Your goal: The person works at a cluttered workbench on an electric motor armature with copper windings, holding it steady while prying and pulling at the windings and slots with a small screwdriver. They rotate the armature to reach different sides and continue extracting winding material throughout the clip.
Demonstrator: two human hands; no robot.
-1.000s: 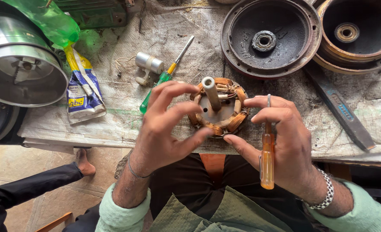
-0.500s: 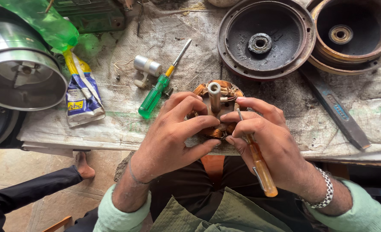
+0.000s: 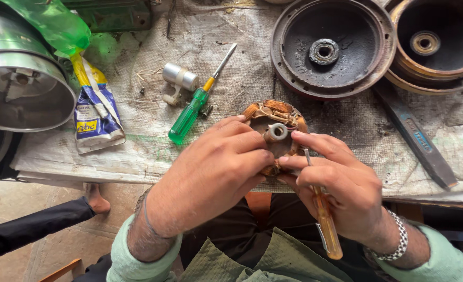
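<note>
I see the copper-wound round stator (image 3: 273, 128) at centre frame, the green-handled screwdriver (image 3: 192, 107) to its left, and the dark round metal drum (image 3: 332, 47) at upper right.

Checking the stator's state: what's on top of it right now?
Both hands cover it: left hand over its near left, right hand over its near right. Copper coils and centre shaft show; the stator's near half is hidden.

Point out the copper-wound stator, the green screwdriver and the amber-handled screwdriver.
stator (image 3: 279, 110): head view, on the copper windings at its top.
green screwdriver (image 3: 187, 118): head view, on its green handle.
amber-handled screwdriver (image 3: 327, 230): head view, on the handle below the right hand.
</note>
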